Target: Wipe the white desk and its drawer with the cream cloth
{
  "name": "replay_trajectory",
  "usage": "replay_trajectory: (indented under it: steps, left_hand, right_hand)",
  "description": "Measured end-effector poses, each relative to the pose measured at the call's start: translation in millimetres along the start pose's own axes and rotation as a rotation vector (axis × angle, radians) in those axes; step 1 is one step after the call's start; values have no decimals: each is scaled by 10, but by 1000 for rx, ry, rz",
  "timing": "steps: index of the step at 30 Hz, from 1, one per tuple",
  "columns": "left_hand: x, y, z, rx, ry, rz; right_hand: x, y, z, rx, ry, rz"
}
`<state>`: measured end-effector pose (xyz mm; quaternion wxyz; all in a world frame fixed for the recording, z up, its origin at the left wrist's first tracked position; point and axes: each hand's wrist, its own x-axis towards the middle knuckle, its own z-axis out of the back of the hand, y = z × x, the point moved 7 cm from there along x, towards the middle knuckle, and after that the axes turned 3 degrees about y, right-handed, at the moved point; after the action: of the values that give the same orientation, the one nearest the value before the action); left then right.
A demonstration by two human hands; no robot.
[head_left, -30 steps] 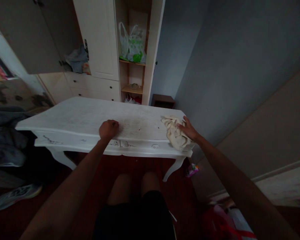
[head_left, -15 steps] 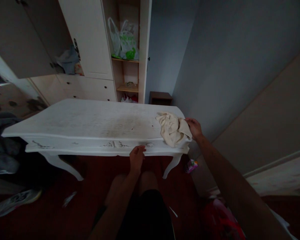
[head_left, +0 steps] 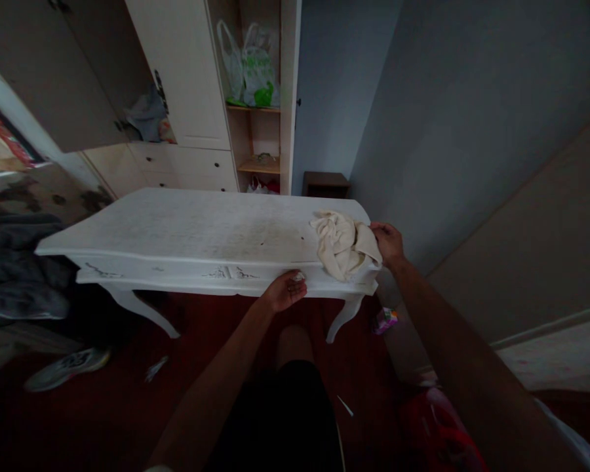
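Note:
A white table (head_left: 177,219) with carved trim and curved legs stands in front of me, its top stained dark in the middle. My left hand (head_left: 288,290) is at the table's front edge, fingers curled around a small white knob (head_left: 299,276). A crumpled cream cloth (head_left: 347,246) lies on the right end of the top and hangs over the front edge. Beside it, at the table's right edge, is my right hand (head_left: 387,242); its fingers are bent against the edge, and whether they grip it is hard to tell.
Behind the table stands a wardrobe (head_left: 191,118) with plastic bags (head_left: 260,75) on a shelf. A shoe (head_left: 66,368) and a pink box (head_left: 385,320) are on the red floor. Dark clothing (head_left: 19,269) is piled at the left, a red bag (head_left: 440,426) at the lower right.
My left hand has moved right and slightly up, onto the knob. My right hand stays by the table's right edge. The view has shifted a little, so the table appears higher and further right.

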<state>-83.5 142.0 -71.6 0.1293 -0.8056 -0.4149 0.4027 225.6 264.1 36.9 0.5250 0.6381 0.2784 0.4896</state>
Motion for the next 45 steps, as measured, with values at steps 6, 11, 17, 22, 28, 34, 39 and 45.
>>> replay_trajectory:
  steps: [6,11,17,22,28,34,39,45]
  left_hand:
    - [-294,271,101,149,-43,99]
    - [-708,659,146,174,12,61]
    - [-1105,1045,236,186,67,9]
    - [-1275,1466,484,167,26,8]
    - [-1410,1954,713,116,-11,58]
    - [-1249,2178,868,94,-22,5]
    - [-1103,2296,965,96,-59,2]
    - [-1137,2184,877,146,10,-72]
  right_hand:
    - [10,-4,-20,31,27,-2]
    - [3,6,-7,69,17,-22]
    - [-9,25,-18,60,31,-26]
    - [-16,30,-8,31,33,-1]
    - [-25,52,9,-16,4,23]
    - [-89,152,-36,-27,9,40]
    - [-138,212,-49,-106,25,35]
    - [-132,212,-17,-201,19,38]
